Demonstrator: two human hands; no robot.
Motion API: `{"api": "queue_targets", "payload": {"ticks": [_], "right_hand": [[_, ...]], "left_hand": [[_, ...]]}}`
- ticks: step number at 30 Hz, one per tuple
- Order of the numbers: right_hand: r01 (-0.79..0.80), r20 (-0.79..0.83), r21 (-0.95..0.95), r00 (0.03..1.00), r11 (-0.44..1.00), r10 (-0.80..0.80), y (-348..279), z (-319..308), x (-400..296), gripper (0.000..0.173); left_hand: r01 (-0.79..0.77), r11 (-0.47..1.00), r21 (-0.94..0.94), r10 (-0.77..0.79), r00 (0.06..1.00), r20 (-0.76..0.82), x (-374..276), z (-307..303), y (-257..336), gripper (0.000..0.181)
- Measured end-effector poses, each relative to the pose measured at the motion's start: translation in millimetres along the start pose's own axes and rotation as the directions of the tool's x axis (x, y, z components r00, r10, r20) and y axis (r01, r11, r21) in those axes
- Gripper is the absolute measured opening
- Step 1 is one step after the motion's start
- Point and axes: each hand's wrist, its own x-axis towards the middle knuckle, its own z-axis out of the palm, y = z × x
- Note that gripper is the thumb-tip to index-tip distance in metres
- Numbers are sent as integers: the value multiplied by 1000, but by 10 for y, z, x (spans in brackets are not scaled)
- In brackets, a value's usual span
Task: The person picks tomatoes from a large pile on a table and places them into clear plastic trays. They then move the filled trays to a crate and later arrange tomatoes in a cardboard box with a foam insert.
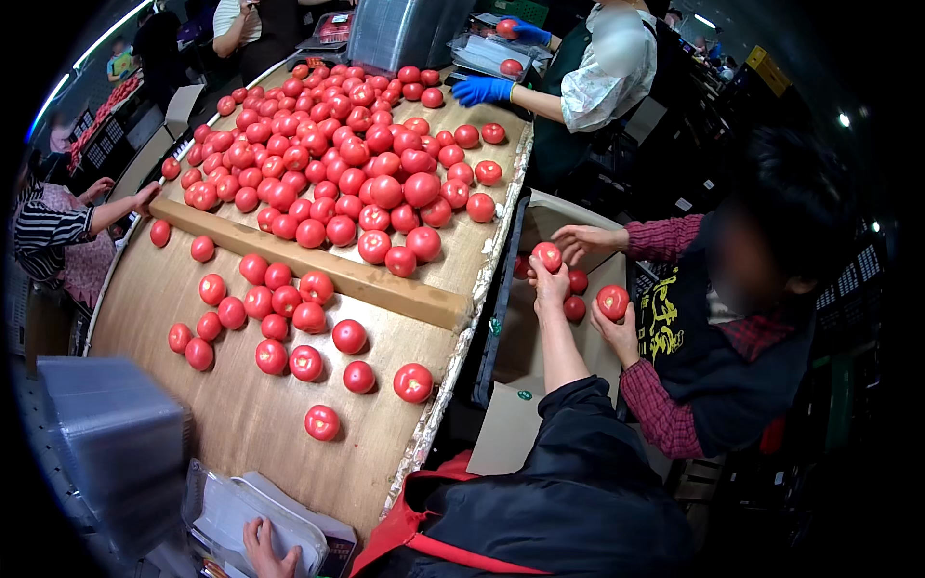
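With my right hand (551, 285) I hold a red tomato (547, 256) above a lined crate (578, 209) beside the table. A few tomatoes lie inside the crate. My left hand (269, 550) rests, fingers spread, on white pads in a clear plastic tray (199, 498) at the table's near edge. Several loose tomatoes (322, 423) lie on the wooden table (238, 426) in front of me. Beyond a cardboard-coloured divider bar (311, 264) a large heap of tomatoes (347, 152) is spread.
A co-worker's hand (618, 329) holds another tomato at the crate, their other hand close to mine. Blue-gloved hands (484, 91) work at the far right corner. Stacks of clear plastic trays (115, 448) stand near left and at the far end (397, 36). Another person's hand (147, 198) touches the divider's left end.
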Motion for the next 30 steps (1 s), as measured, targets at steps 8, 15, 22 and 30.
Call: {"api": "queue_targets", "payload": {"ticks": [8, 15, 22, 30], "right_hand": [[-86, 52, 169, 996, 982, 79, 50, -43, 194, 26], [-85, -143, -111, 987, 990, 69, -308, -346, 423, 30], [101, 442, -267, 896, 958, 29, -305, 539, -826, 41], [733, 905, -424, 365, 532, 218, 352, 1734, -2305, 67]], "left_hand": [[-34, 989, 145, 55, 988, -143, 65, 17, -49, 77], [-4, 989, 150, 26, 989, -143, 55, -7, 58, 75], [7, 985, 170, 19, 988, -153, 11, 34, 30, 75], [24, 987, 160, -2, 991, -135, 30, -19, 72, 73]]}}
